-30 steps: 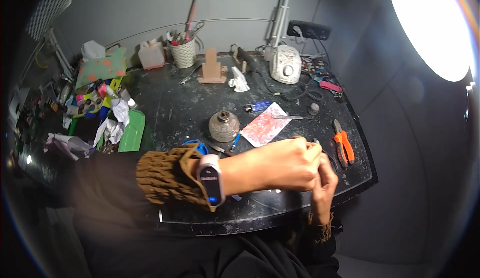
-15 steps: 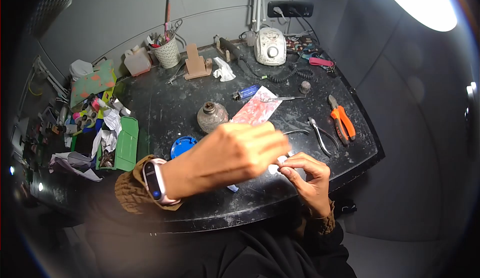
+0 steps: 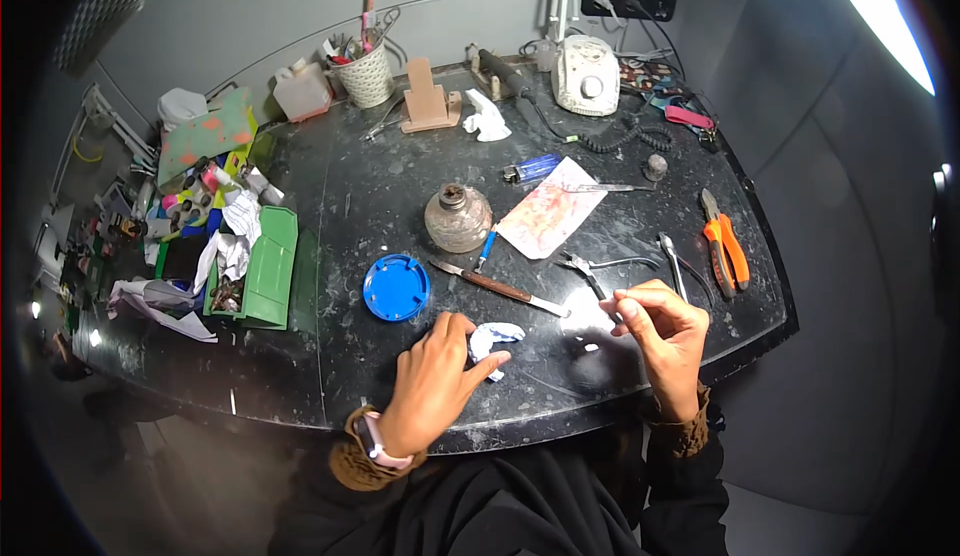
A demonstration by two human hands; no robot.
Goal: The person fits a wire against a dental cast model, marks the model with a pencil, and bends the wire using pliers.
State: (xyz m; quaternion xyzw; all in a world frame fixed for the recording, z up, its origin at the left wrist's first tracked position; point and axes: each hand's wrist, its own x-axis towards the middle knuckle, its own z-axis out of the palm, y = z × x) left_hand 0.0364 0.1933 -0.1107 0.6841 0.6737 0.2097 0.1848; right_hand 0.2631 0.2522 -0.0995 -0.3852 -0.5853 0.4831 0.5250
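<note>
A white horseshoe-shaped dental cast (image 3: 497, 334) lies near the table's front edge. My left hand (image 3: 432, 386) is on its left side, fingers and thumb around one arm of the arch. Farther right, my right hand (image 3: 664, 338) is raised above the table in a pinch. What sits between its fingertips is too small to make out. A tiny white piece (image 3: 591, 347) rests on the table just left of that hand. Behind the cast lie a wax knife (image 3: 500, 289) with a brown handle and a round blue lid (image 3: 397, 288).
A glass burner bottle (image 3: 458, 218) stands mid-table beside a pink-smeared sheet (image 3: 550, 211). Pliers (image 3: 590, 274) and orange-handled cutters (image 3: 725, 249) lie to the right. A green box (image 3: 268, 271) and clutter fill the left. A white control unit (image 3: 587, 78) stands behind.
My left hand has left the right hand's fingertips and come down leftward to the cast. The right hand still pinches, slightly farther right in view. The whole view has shifted.
</note>
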